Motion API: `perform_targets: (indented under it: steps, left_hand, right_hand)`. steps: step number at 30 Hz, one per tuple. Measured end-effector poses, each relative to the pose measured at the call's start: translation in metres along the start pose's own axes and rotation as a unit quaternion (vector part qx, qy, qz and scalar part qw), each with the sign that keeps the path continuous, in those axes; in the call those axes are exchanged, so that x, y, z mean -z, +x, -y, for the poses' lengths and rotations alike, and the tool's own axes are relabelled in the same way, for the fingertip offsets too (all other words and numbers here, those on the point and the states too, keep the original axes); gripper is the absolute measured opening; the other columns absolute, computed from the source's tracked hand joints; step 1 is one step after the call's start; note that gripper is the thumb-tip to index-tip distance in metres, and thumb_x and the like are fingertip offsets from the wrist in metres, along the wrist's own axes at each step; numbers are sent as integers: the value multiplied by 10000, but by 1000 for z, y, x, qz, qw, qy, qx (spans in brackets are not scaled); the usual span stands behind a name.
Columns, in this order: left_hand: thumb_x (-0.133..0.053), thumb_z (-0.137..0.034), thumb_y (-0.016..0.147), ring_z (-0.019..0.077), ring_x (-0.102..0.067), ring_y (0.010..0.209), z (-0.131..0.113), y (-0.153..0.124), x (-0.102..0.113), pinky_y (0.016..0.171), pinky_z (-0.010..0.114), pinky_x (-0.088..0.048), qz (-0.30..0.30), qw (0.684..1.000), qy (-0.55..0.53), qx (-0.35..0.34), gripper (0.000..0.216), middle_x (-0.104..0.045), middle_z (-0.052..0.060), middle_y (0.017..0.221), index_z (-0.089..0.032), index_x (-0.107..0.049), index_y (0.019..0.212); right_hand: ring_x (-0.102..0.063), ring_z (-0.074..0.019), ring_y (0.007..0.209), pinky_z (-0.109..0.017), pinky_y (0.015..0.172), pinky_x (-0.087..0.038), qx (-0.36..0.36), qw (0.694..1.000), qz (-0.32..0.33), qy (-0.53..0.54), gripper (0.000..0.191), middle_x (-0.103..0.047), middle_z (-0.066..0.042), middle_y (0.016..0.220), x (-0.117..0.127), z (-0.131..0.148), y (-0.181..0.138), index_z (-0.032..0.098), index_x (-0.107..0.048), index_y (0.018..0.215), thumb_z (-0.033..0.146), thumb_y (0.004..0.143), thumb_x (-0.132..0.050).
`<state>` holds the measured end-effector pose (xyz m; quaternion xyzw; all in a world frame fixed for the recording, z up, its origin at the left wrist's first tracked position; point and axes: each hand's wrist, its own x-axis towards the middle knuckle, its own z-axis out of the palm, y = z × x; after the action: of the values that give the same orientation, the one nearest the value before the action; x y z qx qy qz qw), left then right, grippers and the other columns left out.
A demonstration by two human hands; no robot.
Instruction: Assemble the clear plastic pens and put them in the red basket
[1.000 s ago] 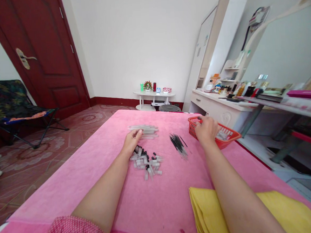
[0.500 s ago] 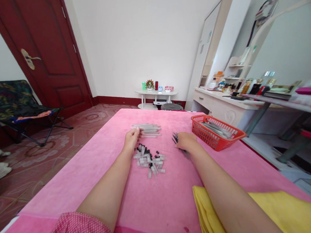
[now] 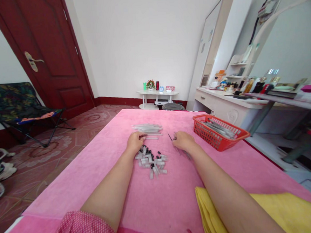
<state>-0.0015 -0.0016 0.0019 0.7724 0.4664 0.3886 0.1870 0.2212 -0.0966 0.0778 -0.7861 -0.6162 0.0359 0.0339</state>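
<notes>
Left hand: the left hand (image 3: 135, 142) is low over the pink-covered desk (image 3: 161, 204), fingers curled in, thumb side toward the middle; fingertips at the near left end of the clear tubes, heel close by the caps pile.
Right hand: the right hand (image 3: 184, 141) is palm down, half closed over the refills; their ends poke out beyond the fingertips and below the wrist.
Grip: fingertips blurred and partly hidden, so cannot tell whether either hand has hold of anything.
Clear tubes: slim clear tubes (image 3: 148, 127) lie side by side, roughly crosswise, beyond the left hand; one lies nearer, apart from the main row.
Refills: thin dark refills (image 3: 169, 137) are on the desk under the right hand, mostly covered by it.
Caps pile: translucent caps (image 3: 147, 160) in a loose heap between the forearms, nearer the left; small black plugs (image 3: 152, 165) mixed in.
Basket: red plastic basket (image 3: 206, 135), upright, right of the right hand and apart from it; slim grey pens (image 3: 222, 129) lie lengthwise inside.
Yellow cloth: folded yellow cloth (image 3: 284, 207) at the near right, right forearm crossing above.
Sleeve: pink dotted sleeve (image 3: 84, 229) on the left arm.
</notes>
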Motion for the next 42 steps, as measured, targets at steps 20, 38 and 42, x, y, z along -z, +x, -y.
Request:
perform_targets:
  steps: [20, 38, 42]
  left_hand:
    - [-561, -134, 712, 153, -572, 739, 6, 1, 1, 716, 280, -454, -44, 996, -54, -57, 158, -632, 27, 770, -178, -684, 800]
    - [-579, -152, 734, 207, -567, 869, -13, -2, 8, 849, 347, -421, -11, 991, 1, -136, 148, -656, 45, 822, -203, -695, 811]
    - [-545, -129, 746, 217, -570, 888, -21, -4, 6, 850, 355, -424, 5, 988, -14, -156, 237, -667, 55, 869, -216, -706, 897]
  right_hand:
    - [-625, -143, 727, -200, 640, -433, 161, 957, -45, 235, 175, -707, -19, 771, 8, -4, 10, 170, -707, 754, 173, 653, -563]
    - [-616, -140, 723, -204, 641, -426, 179, 967, -58, 174, 166, -702, -8, 770, 15, -3, 2, 195, -718, 764, 185, 688, -572]
    - [-611, -147, 762, -216, 676, -424, 192, 964, -90, 161, 162, -703, -11, 819, 18, 8, -5, 217, -718, 812, 224, 726, -582]
